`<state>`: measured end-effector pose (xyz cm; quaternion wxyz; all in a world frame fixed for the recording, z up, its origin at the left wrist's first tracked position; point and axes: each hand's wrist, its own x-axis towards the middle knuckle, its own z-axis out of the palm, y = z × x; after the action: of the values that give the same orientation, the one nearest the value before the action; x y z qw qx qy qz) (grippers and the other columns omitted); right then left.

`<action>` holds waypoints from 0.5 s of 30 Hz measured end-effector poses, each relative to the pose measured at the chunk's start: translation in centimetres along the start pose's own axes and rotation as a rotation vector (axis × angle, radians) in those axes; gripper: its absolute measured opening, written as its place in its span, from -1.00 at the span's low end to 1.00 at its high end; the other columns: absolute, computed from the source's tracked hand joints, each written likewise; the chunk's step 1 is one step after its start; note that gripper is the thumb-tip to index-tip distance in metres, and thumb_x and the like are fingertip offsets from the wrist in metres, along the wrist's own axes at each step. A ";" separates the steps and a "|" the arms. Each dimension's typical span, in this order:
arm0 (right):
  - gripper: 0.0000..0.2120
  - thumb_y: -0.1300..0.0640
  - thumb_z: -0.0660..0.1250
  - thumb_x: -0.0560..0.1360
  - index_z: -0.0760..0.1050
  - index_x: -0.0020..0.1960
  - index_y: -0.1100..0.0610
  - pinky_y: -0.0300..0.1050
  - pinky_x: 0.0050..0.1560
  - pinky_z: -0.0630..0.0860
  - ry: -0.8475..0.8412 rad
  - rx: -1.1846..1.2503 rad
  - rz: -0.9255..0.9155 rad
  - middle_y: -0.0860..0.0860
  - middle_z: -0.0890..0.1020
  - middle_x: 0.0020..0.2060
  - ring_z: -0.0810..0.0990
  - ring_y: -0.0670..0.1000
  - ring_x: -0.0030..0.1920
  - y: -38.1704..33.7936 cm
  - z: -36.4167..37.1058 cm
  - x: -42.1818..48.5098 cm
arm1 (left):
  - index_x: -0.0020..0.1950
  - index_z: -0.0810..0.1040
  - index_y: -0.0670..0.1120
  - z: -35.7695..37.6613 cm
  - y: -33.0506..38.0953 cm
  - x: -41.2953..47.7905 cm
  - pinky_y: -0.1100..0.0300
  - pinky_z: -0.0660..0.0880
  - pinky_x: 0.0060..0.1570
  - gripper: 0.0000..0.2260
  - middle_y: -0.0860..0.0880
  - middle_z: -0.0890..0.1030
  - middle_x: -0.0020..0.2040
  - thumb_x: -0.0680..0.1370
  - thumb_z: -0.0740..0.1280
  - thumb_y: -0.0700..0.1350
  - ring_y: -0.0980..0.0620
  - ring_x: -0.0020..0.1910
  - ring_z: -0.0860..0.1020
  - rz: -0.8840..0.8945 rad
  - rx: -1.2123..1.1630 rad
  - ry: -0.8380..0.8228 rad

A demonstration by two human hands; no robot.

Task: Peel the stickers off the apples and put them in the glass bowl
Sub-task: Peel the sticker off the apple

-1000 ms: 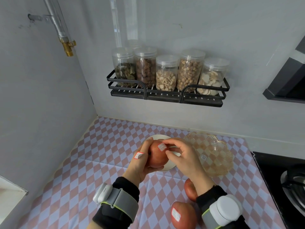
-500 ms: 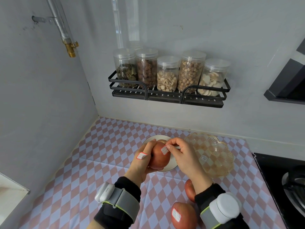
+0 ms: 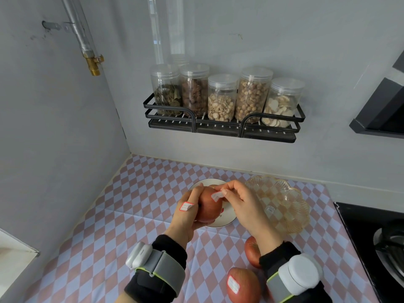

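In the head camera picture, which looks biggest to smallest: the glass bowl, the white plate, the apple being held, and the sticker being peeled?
1. glass bowl, widest.
2. white plate, though the hands and apple hide much of it, so its place just below the bowl is unsure.
3. held apple.
4. sticker pinched by the right hand, by far the smallest.
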<state>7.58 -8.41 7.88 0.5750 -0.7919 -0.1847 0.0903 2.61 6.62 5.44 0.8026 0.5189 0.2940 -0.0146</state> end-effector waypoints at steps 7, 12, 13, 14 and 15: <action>-0.67 0.18 0.31 0.58 0.45 0.27 -0.14 -0.35 0.02 0.53 0.182 0.012 -0.112 -0.18 0.65 0.04 0.62 -0.20 0.05 0.2 -0.1 -0.3 | 0.21 0.58 0.06 0.2 0.4 0.1 -0.01 0.68 -0.26 -0.55 -0.09 0.64 0.14 0.45 0.42 0.30 -0.07 -0.20 0.76 -0.051 -0.046 -0.028; -0.88 0.22 0.49 0.43 0.69 -0.07 0.04 -0.14 -0.03 0.52 0.244 -0.359 -0.341 -0.11 0.69 -0.18 0.59 -0.03 -0.08 0.3 -0.2 -0.6 | 0.23 0.56 -0.02 0.1 0.3 0.1 0.02 0.68 -0.25 -0.43 -0.13 0.66 0.12 0.38 0.47 0.32 -0.05 -0.21 0.76 -0.064 -0.042 -0.021; -0.88 0.21 0.50 0.42 0.70 -0.06 0.05 -0.08 -0.03 0.53 0.246 -0.408 -0.357 -0.08 0.70 -0.19 0.59 0.01 -0.08 0.4 -0.1 -0.6 | 0.22 0.57 -0.03 0.2 0.2 0.1 0.03 0.68 -0.25 -0.41 -0.13 0.66 0.13 0.36 0.48 0.33 -0.04 -0.20 0.76 -0.062 -0.040 -0.020; -0.88 0.20 0.51 0.42 0.70 -0.06 0.06 -0.03 -0.05 0.54 0.246 -0.439 -0.367 -0.06 0.70 -0.19 0.59 0.04 -0.09 0.4 0.0 -0.6 | 0.21 0.58 -0.03 0.2 0.2 0.1 0.03 0.68 -0.25 -0.41 -0.13 0.67 0.12 0.36 0.48 0.33 -0.03 -0.20 0.76 -0.058 -0.039 -0.018; -0.89 0.20 0.50 0.42 0.70 -0.06 0.07 0.01 -0.06 0.54 0.246 -0.459 -0.374 -0.04 0.70 -0.20 0.59 0.06 -0.10 0.5 0.1 -0.6 | 0.20 0.59 -0.03 0.2 0.1 0.1 0.04 0.68 -0.25 -0.43 -0.13 0.67 0.10 0.36 0.48 0.33 -0.03 -0.20 0.76 -0.055 -0.040 -0.019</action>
<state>7.10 -8.71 7.34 0.4060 -0.8582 -0.2716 -0.1575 2.81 6.54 5.58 0.8147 0.4944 0.3009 -0.0356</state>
